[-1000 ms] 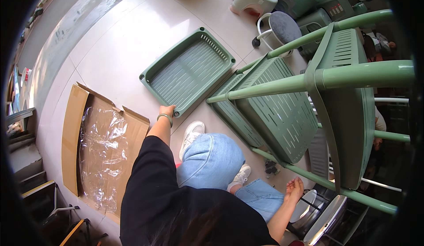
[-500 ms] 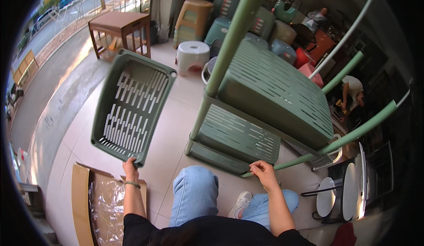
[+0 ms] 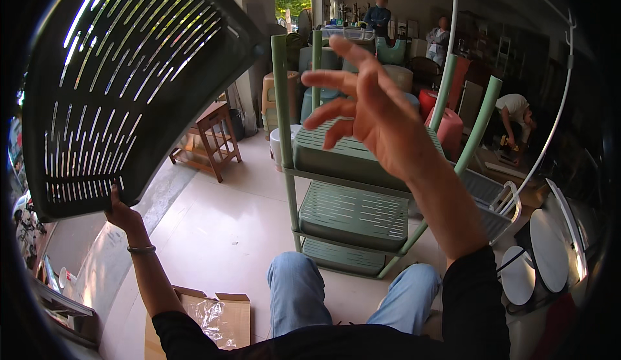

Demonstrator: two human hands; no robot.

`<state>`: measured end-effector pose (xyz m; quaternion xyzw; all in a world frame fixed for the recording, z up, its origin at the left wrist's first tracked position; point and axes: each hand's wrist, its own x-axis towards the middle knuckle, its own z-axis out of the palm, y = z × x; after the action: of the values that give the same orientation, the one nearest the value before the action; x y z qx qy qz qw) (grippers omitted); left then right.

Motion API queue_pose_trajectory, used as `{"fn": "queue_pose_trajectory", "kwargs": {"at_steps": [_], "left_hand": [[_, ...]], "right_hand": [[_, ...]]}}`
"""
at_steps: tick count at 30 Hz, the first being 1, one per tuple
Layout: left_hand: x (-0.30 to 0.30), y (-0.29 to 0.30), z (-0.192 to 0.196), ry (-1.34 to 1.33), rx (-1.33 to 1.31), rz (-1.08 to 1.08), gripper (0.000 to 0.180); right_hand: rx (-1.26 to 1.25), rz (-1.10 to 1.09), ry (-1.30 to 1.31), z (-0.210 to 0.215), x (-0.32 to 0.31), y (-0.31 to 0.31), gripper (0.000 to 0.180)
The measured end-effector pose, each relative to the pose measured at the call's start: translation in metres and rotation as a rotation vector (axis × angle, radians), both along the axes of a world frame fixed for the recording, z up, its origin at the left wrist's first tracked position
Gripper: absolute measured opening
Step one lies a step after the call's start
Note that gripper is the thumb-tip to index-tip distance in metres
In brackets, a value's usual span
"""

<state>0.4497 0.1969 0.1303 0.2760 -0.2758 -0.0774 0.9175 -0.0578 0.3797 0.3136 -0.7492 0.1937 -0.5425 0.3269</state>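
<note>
A dark green slotted basket tier (image 3: pixel 184 111) is lifted high at the left, tilted with its underside toward me. My left hand (image 3: pixel 126 219) grips its lower edge, the fingers partly hidden behind it. My right hand (image 3: pixel 388 117) is raised at the centre, fingers spread and holding nothing. Beyond it stands a green shelf rack (image 3: pixel 343 163) with slotted tiers and round posts (image 3: pixel 281 101) rising above the top tier. The right hand hides part of that top tier; whether it touches the rack, I cannot tell.
An open cardboard box (image 3: pixel 233 318) with clear plastic film lies by my left leg. A brown wooden table (image 3: pixel 217 133) stands behind the basket. Stacked stools (image 3: pixel 275 104) are farther back. White round panels (image 3: pixel 548 250) lean at the right. A person (image 3: pixel 514 114) bends over at the far right.
The basket tier has gone up and turned with my left hand. My right hand has risen from the rack's lower rail and opened. The rack now stands upright, and my view has lifted.
</note>
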Motion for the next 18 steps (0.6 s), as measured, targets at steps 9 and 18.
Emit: {"fn": "queue_pose_trajectory", "kwargs": {"at_steps": [9,18], "left_hand": [[-0.123,-0.023,0.22,-0.269,-0.525,-0.185,0.028],[-0.289,-0.087,0.34,-0.945,-0.169,-0.613,0.035]], "right_hand": [[-0.134,-0.498,0.065,0.137,-0.084,0.012,0.095],[-0.043,-1.079,0.016,0.183,-0.254,0.024,0.047]]}}
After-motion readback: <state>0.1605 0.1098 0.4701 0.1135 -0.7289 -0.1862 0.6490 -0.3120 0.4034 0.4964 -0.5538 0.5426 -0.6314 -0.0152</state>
